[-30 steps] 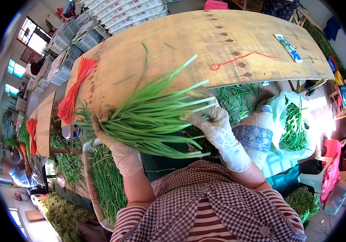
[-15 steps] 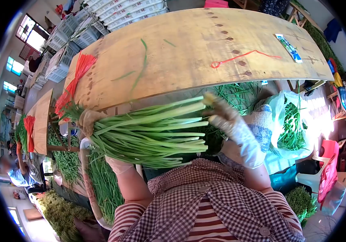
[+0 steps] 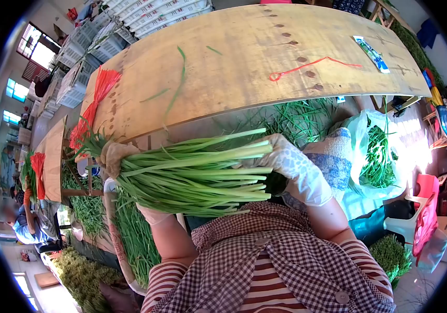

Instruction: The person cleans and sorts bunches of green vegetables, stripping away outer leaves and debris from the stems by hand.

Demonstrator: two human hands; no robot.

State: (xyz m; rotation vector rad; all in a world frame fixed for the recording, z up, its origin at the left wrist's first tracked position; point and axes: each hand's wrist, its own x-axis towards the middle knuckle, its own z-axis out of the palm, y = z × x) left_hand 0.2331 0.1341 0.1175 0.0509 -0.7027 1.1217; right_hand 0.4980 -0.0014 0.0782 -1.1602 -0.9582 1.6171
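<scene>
Bunch of long green leaves (image 3: 197, 177) spans mid-frame, its left end clasped in the left hand (image 3: 115, 158); the right hand (image 3: 292, 163), partly hidden, meets the pale ends at centre right, its grip impossible to tell. Red ties (image 3: 96, 101) lie on the desk (image 3: 234, 70), upper left.

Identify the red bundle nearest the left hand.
The larger red bundle, at the left end of the big table, beside the left hand; the smaller red bundle is on the farther table.
</scene>
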